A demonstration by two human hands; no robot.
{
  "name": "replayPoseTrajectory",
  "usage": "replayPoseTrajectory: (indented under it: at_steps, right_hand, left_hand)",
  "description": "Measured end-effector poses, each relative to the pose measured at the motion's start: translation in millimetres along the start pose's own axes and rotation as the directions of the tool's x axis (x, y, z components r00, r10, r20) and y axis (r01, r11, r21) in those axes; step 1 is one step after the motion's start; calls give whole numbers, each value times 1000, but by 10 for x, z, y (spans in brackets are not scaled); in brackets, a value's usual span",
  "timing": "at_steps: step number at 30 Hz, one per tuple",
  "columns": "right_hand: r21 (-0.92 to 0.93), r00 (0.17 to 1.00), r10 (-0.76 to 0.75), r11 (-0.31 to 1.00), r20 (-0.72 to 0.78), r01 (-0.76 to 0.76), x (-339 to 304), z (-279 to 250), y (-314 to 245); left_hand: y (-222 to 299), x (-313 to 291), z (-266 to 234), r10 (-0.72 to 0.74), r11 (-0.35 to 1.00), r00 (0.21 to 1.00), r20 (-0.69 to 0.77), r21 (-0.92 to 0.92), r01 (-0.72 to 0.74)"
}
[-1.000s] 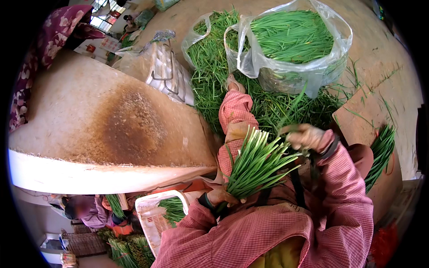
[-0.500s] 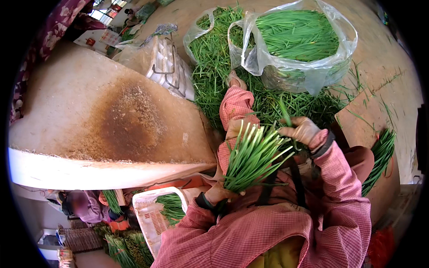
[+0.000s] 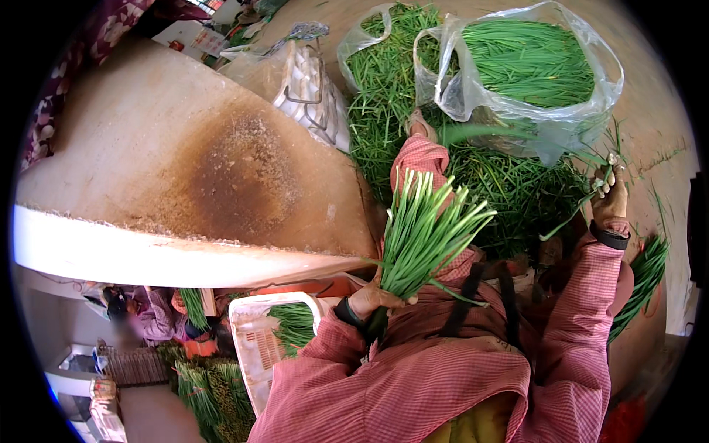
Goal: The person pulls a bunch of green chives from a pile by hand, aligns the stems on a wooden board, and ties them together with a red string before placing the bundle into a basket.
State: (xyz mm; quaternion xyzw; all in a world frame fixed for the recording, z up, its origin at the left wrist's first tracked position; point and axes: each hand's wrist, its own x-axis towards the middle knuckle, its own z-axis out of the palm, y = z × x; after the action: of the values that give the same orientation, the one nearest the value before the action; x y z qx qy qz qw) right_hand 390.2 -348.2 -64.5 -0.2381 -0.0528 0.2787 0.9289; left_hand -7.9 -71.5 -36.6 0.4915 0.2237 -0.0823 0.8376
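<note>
My left hand (image 3: 378,297) is closed round a bunch of green chives (image 3: 422,240) in front of my body, pale ends pointing up and away. My right hand (image 3: 611,190) is stretched out to the far right, fingers apart and raised. Loose green blades (image 3: 565,225) trail in the air beside it, and a blurred one (image 3: 487,133) hangs above the heap. That heap of loose chives (image 3: 509,196) covers the floor round my outstretched leg.
A clear plastic bag (image 3: 543,111) full of chives stands at the far right, beside another open bag (image 3: 369,37). On the left is a stained slab (image 3: 140,155). A white basket (image 3: 247,347) sits by my left elbow. Tied chives (image 3: 641,284) lie at right; another person (image 3: 151,314) sits lower left.
My right hand has swung from beside the bunch out to the far right, and loose blades have come away into the air. My left hand keeps its hold on the bunch.
</note>
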Motion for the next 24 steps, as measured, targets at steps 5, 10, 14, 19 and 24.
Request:
replayPoseTrajectory:
  at_steps: [5, 10, 14, 19, 24]
  right_hand:
    - [-312, 841, -275, -838, -465, -447, -420, -236, 987]
    - [-763, 967, 222, 601, -126, -238, -687, -290, 2005]
    - [90, 866, 476, 866, 152, -491, -812, 268, 2174]
    - [473, 720, 346, 571, 602, -670, -723, 189, 2238]
    - [376, 630, 267, 613, 729, -695, -717, -28, 2303]
  left_hand:
    - [42, 139, -87, -66, 995, 998, -24, 75, 67]
    - [52, 145, 174, 48, 961, 999, -4, 272, -45]
    - [-102, 259, 468, 417, 521, 909, 4, 818, -243]
    - [-495, 236, 461, 305, 397, 947, 100, 891, -222]
    - [280, 289, 214, 247, 528, 947, 204, 791, -309]
